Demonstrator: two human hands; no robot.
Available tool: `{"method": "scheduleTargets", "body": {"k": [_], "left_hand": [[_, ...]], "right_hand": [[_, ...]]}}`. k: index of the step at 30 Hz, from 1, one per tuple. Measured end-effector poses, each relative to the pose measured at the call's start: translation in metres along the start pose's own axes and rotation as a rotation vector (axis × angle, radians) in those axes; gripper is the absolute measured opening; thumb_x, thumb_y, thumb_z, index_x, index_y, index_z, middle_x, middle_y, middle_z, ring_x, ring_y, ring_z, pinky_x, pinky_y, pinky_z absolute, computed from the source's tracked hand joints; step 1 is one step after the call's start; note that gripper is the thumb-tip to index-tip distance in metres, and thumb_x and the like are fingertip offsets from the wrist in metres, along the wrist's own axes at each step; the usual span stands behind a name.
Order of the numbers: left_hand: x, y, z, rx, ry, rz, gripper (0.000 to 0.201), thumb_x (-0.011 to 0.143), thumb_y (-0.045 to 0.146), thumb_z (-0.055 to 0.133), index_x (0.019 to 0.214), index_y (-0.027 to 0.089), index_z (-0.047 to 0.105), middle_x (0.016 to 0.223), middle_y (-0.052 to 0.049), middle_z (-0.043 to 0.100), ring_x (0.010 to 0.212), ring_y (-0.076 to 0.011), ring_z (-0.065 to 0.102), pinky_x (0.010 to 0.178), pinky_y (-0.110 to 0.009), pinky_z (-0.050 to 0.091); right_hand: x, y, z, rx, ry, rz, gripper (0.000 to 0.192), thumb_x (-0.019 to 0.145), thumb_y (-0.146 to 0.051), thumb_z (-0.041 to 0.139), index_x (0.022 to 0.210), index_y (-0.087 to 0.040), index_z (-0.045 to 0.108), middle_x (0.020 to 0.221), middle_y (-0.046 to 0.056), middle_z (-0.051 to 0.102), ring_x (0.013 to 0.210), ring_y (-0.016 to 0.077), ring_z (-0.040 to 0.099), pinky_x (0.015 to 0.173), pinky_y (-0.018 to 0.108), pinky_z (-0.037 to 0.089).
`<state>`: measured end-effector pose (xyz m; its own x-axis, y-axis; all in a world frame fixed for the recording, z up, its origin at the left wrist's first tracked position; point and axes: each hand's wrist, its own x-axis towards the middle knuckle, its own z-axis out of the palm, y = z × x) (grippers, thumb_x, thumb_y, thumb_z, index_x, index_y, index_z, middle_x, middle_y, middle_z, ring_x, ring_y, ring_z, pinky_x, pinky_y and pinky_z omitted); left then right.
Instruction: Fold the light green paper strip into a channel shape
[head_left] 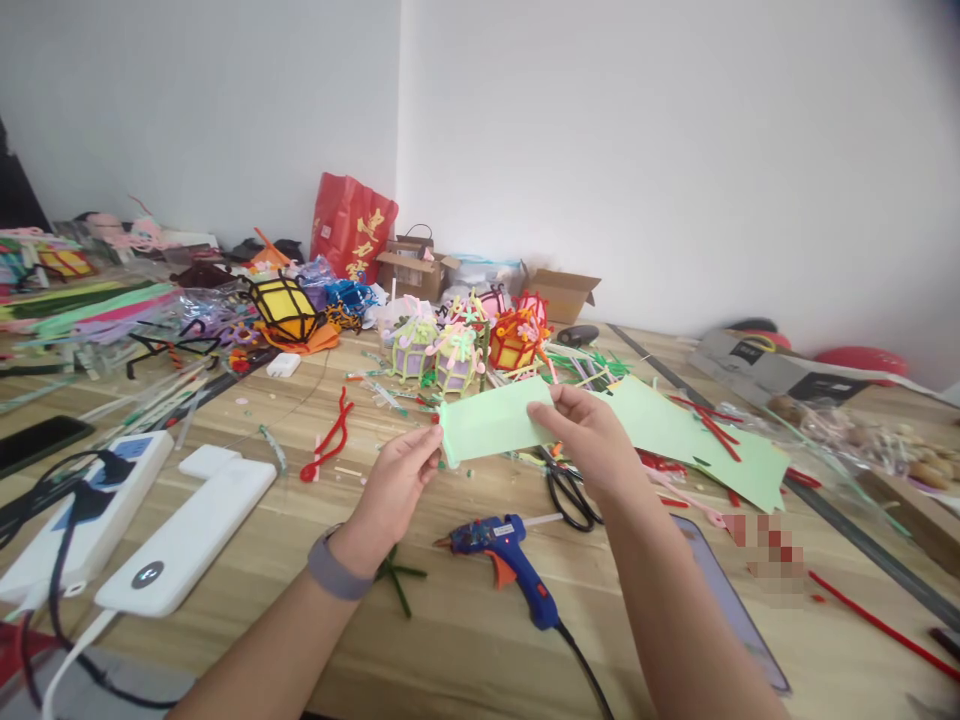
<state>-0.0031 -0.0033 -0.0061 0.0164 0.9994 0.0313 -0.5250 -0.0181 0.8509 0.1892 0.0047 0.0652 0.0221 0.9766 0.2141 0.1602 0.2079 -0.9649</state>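
Both my hands hold a folded strip of light green paper (491, 420) above the wooden table (465, 640). My left hand (397, 485), with a grey band at the wrist, pinches its left end. My right hand (589, 430) grips its right end from above. Directly below them lie a blue hot glue gun (506, 550) with a black cord and black scissors (570, 495). More light green paper sheets (690, 430) lie flat to the right, with red pipe cleaners on them.
Small pipe-cleaner lanterns (457, 355) stand behind the paper, a yellow-and-black one (283, 310) further left. White power banks (180, 540) and cables lie at left, a phone (731, 600) at right. Cardboard boxes (559, 295), a red bag (351, 230) and craft clutter line the wall.
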Motion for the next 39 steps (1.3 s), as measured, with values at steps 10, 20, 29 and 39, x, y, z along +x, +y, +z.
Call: {"method": "scheduleTargets", "body": {"k": [10,20,29,39], "left_hand": [[0.004,-0.006,-0.004,0.140,0.023,0.096,0.027,0.070,0.043,0.071,0.065,0.019,0.061,0.059,0.003,0.050,0.055,-0.0108,0.040,0.050,-0.023,0.031],[-0.002,-0.006,-0.004,0.281,0.071,0.252,0.027,0.075,0.044,0.068,0.071,0.017,0.066,0.061,0.003,0.054,0.062,-0.0122,0.044,0.061,-0.025,0.037],[0.001,-0.009,-0.005,0.209,0.047,0.189,0.031,0.074,0.044,0.069,0.063,0.017,0.060,0.058,0.003,0.050,0.058,-0.0114,0.039,0.056,-0.024,0.031],[-0.003,-0.009,-0.003,0.237,-0.152,0.171,0.018,0.072,0.034,0.074,0.071,0.017,0.071,0.080,-0.003,0.067,0.082,-0.0176,0.055,0.080,-0.028,0.041]], "right_hand": [[0.000,0.011,-0.003,-0.093,-0.036,-0.066,0.026,0.071,-0.046,0.068,0.078,-0.021,0.062,0.077,0.002,0.070,0.066,0.0161,0.060,0.062,0.028,0.045],[-0.001,0.009,-0.009,-0.198,-0.059,-0.161,0.026,0.076,-0.046,0.066,0.080,-0.021,0.064,0.085,0.003,0.071,0.080,0.0192,0.063,0.072,0.030,0.048],[-0.003,0.009,-0.006,-0.128,-0.040,-0.118,0.026,0.073,-0.046,0.069,0.080,-0.021,0.066,0.079,0.002,0.071,0.074,0.0180,0.064,0.067,0.029,0.049],[0.000,0.007,-0.004,0.170,0.131,0.028,0.036,0.054,-0.047,0.081,0.072,-0.019,0.067,0.064,0.001,0.069,0.062,0.0171,0.063,0.061,0.028,0.048]]}}
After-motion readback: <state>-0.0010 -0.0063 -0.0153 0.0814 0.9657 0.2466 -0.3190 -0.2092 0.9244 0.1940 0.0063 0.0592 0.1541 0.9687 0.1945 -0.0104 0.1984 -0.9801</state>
